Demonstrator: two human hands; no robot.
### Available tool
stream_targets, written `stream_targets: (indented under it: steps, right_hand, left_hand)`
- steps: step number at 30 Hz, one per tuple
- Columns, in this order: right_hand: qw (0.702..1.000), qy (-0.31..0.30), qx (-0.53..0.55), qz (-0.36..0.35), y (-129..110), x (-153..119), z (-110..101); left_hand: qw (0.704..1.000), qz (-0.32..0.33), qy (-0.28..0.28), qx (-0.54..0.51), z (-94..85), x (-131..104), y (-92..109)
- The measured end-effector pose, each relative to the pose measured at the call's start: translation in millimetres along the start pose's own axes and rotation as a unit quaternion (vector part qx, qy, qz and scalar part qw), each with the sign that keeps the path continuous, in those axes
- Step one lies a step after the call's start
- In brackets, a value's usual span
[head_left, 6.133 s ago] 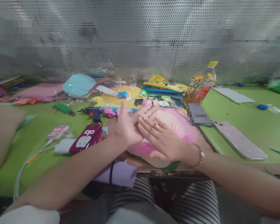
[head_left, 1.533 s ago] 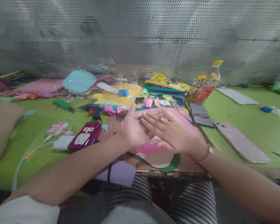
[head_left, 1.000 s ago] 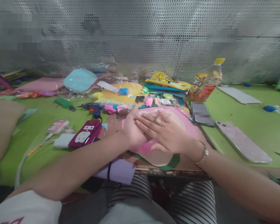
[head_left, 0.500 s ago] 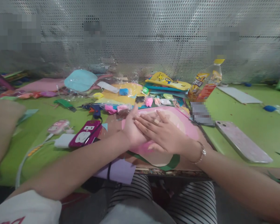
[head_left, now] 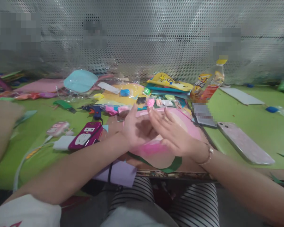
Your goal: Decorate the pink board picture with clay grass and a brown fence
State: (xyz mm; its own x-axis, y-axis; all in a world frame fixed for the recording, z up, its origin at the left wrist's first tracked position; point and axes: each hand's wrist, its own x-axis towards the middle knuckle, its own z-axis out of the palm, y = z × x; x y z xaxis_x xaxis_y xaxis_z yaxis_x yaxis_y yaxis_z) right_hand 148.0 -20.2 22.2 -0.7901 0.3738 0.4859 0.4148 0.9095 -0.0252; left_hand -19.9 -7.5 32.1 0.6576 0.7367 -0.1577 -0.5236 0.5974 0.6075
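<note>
Above a pink and cream paper cutout [head_left: 162,159], my left hand [head_left: 135,130] is turned palm up with its thumb raised. My right hand [head_left: 174,134] slants over it, palm down, fingers stretched out. The palms face each other with a shadowed gap between them, and the fingers overlap. Both hands look open. I see nothing held, though part of the left palm is hidden behind the right fingers. A bright pink patch [head_left: 153,147] shows on the cutout below the hands, with a dark green paper edge [head_left: 174,165] under it.
Small wrapped clay packets, such as a blue one [head_left: 125,92], lie behind my hands. A glue gun [head_left: 96,112] and a purple phone-shaped case [head_left: 86,137] lie left. Right are a bottle [head_left: 209,82] and a pink phone [head_left: 246,143]. Another person's blurred arm [head_left: 3,126] reaches in left.
My palms were pressed flat together; now my right hand has lifted and tilted, with its fingers pointing further up, so a gap shows between the palms.
</note>
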Motion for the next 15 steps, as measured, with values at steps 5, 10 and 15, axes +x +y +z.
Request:
stream_targets:
  steps: [5, 10, 15]
  right_hand:
    - [0.991, 0.039, 0.103, 0.077, 20.8, -3.9, -12.2]
    - [0.970, 0.047, 0.228, 0.074, 36.6, -3.1, -2.8]
    - [0.948, 0.065, 0.282, 0.130, 40.6, -3.1, 4.0]
  left_hand:
    - [0.996, 0.008, -0.059, -0.064, -2.9, 4.0, -3.8]
    - [0.994, -0.028, -0.091, -0.049, -7.5, 10.2, -0.6]
    - [0.988, -0.063, -0.137, -0.027, -9.3, 11.7, 1.8]
